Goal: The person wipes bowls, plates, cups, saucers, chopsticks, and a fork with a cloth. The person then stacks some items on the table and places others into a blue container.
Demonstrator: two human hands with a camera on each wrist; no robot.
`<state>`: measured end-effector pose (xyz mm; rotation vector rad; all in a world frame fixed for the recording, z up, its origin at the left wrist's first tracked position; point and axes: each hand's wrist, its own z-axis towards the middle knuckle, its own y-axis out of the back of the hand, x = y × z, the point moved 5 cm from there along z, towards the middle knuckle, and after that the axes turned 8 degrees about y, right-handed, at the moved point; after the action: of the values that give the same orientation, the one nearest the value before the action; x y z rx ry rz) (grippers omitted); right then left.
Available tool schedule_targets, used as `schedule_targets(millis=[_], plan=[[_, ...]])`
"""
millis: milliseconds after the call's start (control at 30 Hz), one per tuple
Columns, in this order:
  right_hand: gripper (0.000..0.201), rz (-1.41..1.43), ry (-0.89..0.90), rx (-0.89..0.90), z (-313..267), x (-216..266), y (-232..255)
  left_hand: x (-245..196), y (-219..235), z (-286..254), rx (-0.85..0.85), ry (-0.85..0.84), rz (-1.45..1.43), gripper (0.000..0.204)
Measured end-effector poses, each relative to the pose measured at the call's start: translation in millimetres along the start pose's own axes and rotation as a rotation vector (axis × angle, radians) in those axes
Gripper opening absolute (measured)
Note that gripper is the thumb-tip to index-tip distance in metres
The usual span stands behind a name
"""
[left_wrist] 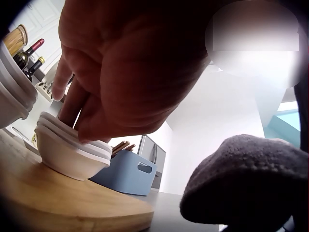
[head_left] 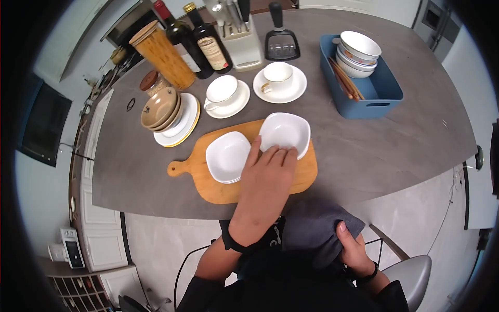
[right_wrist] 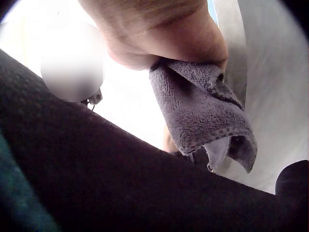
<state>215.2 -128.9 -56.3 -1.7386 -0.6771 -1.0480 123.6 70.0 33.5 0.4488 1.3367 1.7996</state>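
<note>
Two white squarish bowl stacks stand side by side on a wooden board point(head_left: 213, 190). My left hand point(head_left: 267, 179) reaches over the near rim of the right-hand stack point(head_left: 286, 129), its fingertips inside the top bowl; the thumb cannot be made out from above. From the left wrist, several fingers dip into that stack point(left_wrist: 72, 154), with one finger farther left. The left-hand stack point(head_left: 227, 156) is beside my hand. Low in front of the body, my right hand point(head_left: 356, 252) grips a bunched grey cloth point(head_left: 317, 226), thumb on top; the cloth point(right_wrist: 203, 106) hangs down in the right wrist view.
Behind the board are two white cups on saucers point(head_left: 228, 106), bottles point(head_left: 213, 49), a knife block point(head_left: 244, 47) and a black-handled tool point(head_left: 280, 44). Brown bowls point(head_left: 160, 109) on plates stand left. A blue bin point(head_left: 364, 109) with bowls and chopsticks is at right.
</note>
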Motion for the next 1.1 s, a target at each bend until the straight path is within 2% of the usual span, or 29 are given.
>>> schedule_targets(millis=[167, 267, 300, 367, 400, 467, 500, 533, 567, 600, 633, 667, 700, 733, 767, 800, 867, 933, 1000, 1033, 1100], plan=[[0.045, 0.078, -0.031, -0.072, -3.5, -5.4, 6.4, 5.0, 9.7, -0.5, -0.022, 0.004, -0.042, 0.032], [0.055, 0.094, 0.079, -0.172, -0.7, -1.8, 10.1, 11.8, 22.4, -1.1, -0.135, 0.059, -0.163, 0.028], [0.059, 0.034, 0.185, -0.207, 1.1, 1.4, 15.3, 11.1, 29.5, -3.0, -0.142, 0.058, -0.167, 0.028], [0.066, -0.09, 0.396, -0.274, 3.1, 9.5, 23.2, 19.9, 37.4, -10.8, 0.067, 0.365, -0.56, 0.024], [0.066, -0.099, 0.399, -0.273, 4.1, 9.4, 20.6, 17.7, 45.2, -13.9, 0.062, 0.364, -0.568, 0.024], [0.076, -0.438, 0.569, 0.04, 4.3, 13.4, -11.5, 14.7, 43.1, -24.0, 0.212, 0.513, -1.069, 0.028], [0.068, -0.635, 0.728, 0.136, 13.9, 32.5, -38.2, 13.3, 41.1, -31.0, 0.212, 0.51, -1.078, 0.028], [0.061, -0.831, 0.883, 0.235, 25.4, 54.1, -70.1, 8.2, 43.0, -37.8, 0.16, 0.351, -1.041, 0.03], [0.06, -1.094, 0.945, 0.25, 28.3, 57.8, -91.4, 3.4, 44.8, -46.4, 0.106, 0.196, -0.998, 0.033], [0.059, -1.357, 1.0, 0.265, 30.3, 59.6, -109.7, 0.6, 47.2, -56.2, -0.024, 0.106, -0.786, 0.041], [0.06, -1.383, 0.988, 0.225, 33.7, 68.2, -119.7, 5.8, 44.1, -59.9, 0.049, 0.092, -0.859, 0.038], [0.06, -1.382, 0.991, 0.236, 40.9, 73.5, -123.0, 10.9, 42.8, -63.9, 0.121, 0.08, -0.929, 0.036], [0.058, -1.303, 0.942, 0.229, 50.9, 79.2, -122.7, 13.3, 46.2, -67.0, 0.114, 0.089, -0.927, 0.036], [0.056, -1.226, 0.891, 0.222, 60.8, 83.8, -121.2, 16.4, 41.6, -71.5, 0.272, 0.236, -1.04, 0.032], [0.053, -1.049, 0.922, 0.222, 72.0, 84.7, -115.3, 18.6, 35.5, -77.3, 0.43, 0.382, -1.149, 0.028], [0.043, -0.875, 0.843, 0.216, 79.9, 86.2, -109.2, 20.5, 36.3, -80.4, 0.421, 0.386, -1.15, 0.028], [0.04, -0.333, 0.447, 0.189, 87.6, 73.0, -98.3, 26.5, 37.7, -88.6, 0.296, 0.449, -1.311, 0.02], [0.046, -0.283, 0.46, 0.142, 88.4, 66.2, -105.8, 27.2, 31.6, -97.8, 0.253, 0.48, -1.383, 0.022], [0.051, -0.157, 0.423, -0.023, 88.3, 52.8, -103.9, 27.5, 27.4, -99.6, -0.009, 0.489, -1.683, 0.026], [0.056, -0.111, 0.442, 0.009, 89.4, 45.7, -107.4, 25.8, 17.5, -100.2, -0.012, 0.489, -1.687, 0.026], [0.058, -0.058, 0.323, 0.008, 82.3, 22.3, -110.7, 30.8, 8.6, -102.9, -0.312, 0.434, -1.762, 0.023]])
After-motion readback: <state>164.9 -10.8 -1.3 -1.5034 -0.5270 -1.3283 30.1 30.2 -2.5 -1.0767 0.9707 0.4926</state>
